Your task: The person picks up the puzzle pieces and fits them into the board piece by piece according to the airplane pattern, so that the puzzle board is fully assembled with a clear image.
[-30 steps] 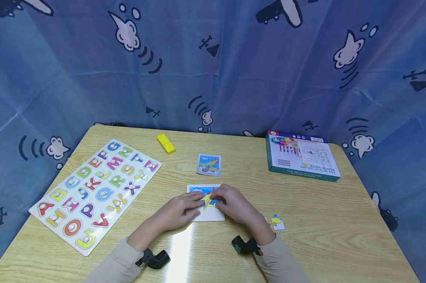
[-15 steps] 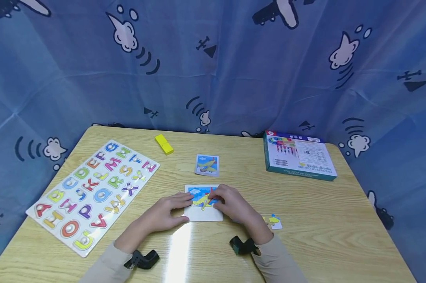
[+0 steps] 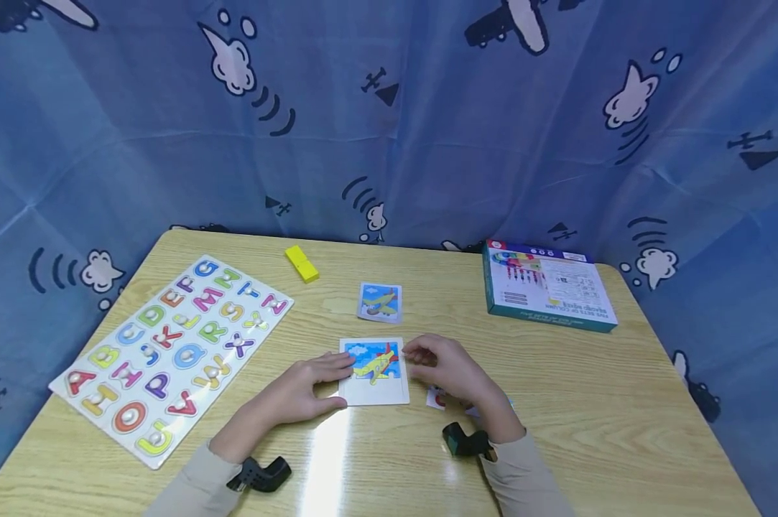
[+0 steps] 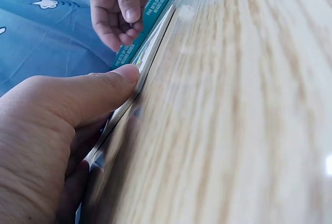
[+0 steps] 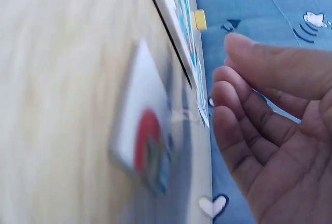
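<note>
A white puzzle board (image 3: 372,395) lies mid-table, its upper part filled with a yellow airplane picture under a blue sky. My left hand (image 3: 294,391) rests at its left side, fingertips on the left edge and thumb at the lower edge. Just off the board's right edge hovers my right hand (image 3: 452,370), fingers loosely bent with nothing between them. Below it on the table lies a loose puzzle piece (image 3: 436,398), white with a red spot, seen blurred in the right wrist view. Another piece is mostly hidden under the right wrist. Behind the board lies a matching airplane card (image 3: 380,302).
At the left lies a large alphabet peg board (image 3: 175,359). A small yellow block (image 3: 302,263) sits near the back edge. A flat green-sided box (image 3: 550,287) stands at the back right. A blue patterned curtain (image 3: 389,143) hangs behind the table.
My left fingers have drawn back from the picture to the board's left edge. My right hand has lifted off the picture and moved right, uncovering the airplane and a red-spotted piece.
</note>
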### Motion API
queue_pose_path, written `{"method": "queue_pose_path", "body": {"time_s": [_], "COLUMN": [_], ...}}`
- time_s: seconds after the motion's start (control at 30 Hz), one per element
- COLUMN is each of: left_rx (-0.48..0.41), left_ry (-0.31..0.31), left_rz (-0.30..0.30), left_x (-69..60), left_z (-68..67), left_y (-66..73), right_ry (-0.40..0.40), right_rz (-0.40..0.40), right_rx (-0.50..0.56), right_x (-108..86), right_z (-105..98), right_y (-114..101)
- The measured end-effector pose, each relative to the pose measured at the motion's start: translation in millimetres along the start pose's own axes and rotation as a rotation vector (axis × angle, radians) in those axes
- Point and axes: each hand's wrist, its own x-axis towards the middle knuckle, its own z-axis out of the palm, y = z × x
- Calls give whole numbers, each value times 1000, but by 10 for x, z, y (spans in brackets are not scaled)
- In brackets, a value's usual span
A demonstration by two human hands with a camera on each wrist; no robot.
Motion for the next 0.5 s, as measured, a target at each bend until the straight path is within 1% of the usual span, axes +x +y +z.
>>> {"method": "queue_pose_path", "body": {"time_s": [0.17, 0.3, 0.5], "left_rx": [0, -3, -5], "left_ry": [3, -9, -11], "left_rz": [-3, -16, -8], "left_x": [-10, -5, 10], "left_z": [4, 0, -14], "left_y": [-7, 3, 17], "right_ry": [-14, -23, -8], "right_rz": [37, 48, 35], "right_rx": [-32, -57, -69], "right_x": [-89, -219, -446], "right_z": [-83, -134, -193], "right_y": [69, 129, 205]}}
